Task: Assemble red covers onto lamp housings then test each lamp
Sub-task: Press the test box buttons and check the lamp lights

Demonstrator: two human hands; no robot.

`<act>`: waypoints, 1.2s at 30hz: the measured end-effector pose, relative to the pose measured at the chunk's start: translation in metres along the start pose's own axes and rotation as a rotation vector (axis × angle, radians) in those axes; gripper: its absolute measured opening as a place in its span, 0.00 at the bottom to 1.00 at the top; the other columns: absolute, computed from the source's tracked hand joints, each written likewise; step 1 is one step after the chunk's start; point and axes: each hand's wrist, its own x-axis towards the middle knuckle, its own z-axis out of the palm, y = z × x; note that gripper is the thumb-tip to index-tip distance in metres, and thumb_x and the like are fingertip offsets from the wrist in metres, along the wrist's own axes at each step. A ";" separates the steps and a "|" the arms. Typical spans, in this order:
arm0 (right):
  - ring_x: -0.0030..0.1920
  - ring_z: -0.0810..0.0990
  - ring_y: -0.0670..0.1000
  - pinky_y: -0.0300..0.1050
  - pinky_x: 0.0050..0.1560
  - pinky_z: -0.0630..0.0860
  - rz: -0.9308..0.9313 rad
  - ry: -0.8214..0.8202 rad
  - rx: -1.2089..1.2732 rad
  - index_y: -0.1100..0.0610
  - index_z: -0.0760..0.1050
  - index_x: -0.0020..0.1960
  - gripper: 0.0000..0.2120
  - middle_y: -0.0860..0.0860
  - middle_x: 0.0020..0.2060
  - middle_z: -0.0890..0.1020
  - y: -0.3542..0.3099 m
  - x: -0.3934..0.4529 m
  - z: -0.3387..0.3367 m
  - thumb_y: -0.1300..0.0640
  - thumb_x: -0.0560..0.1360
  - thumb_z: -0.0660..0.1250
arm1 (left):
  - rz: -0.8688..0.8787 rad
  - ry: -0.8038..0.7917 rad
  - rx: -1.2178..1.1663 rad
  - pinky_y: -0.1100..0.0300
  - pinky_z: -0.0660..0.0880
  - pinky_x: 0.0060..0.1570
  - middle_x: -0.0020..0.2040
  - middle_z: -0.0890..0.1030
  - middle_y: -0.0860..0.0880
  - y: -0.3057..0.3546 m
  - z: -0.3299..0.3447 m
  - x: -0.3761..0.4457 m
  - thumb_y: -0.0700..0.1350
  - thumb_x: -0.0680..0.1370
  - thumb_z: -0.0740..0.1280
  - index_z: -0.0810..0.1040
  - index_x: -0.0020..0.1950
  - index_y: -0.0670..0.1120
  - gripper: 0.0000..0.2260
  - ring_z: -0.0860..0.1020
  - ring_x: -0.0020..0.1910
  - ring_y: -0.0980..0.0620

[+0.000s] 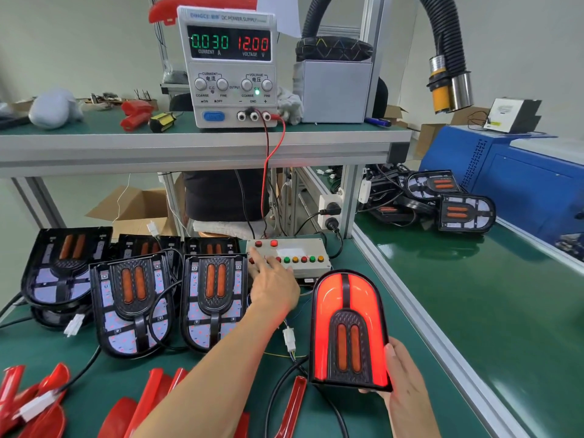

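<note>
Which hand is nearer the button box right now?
Left. The left hand reaches onto the button box, fingers at its buttons. The right hand grips the lit lamp, nearer the person.

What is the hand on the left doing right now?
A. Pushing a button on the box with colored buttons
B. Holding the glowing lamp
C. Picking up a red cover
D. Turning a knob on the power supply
A: the left hand reaches out with a finger on the button box, while the right hand holds the lit red lamp.
</note>
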 end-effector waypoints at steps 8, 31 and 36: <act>0.46 0.87 0.56 0.49 0.38 0.82 -0.003 -0.010 0.001 0.45 0.81 0.57 0.15 0.55 0.48 0.87 -0.001 -0.001 -0.001 0.43 0.78 0.59 | 0.012 0.003 0.014 0.38 0.45 0.77 0.78 0.49 0.27 0.000 -0.001 -0.001 0.48 0.86 0.48 0.50 0.78 0.30 0.27 0.38 0.78 0.28; 0.46 0.86 0.57 0.50 0.38 0.82 0.017 -0.023 0.017 0.54 0.77 0.62 0.19 0.56 0.48 0.86 -0.004 -0.001 -0.001 0.45 0.78 0.59 | 0.082 0.124 0.003 0.45 0.67 0.67 0.75 0.52 0.36 0.009 0.000 -0.015 0.47 0.81 0.63 0.60 0.76 0.50 0.25 0.57 0.74 0.35; 0.47 0.87 0.57 0.49 0.38 0.82 0.027 -0.028 0.012 0.54 0.77 0.62 0.20 0.56 0.47 0.86 -0.004 -0.001 0.000 0.45 0.78 0.58 | 0.243 0.169 0.118 0.47 0.70 0.62 0.70 0.61 0.39 0.020 0.003 -0.018 0.43 0.82 0.63 0.61 0.76 0.53 0.24 0.65 0.66 0.39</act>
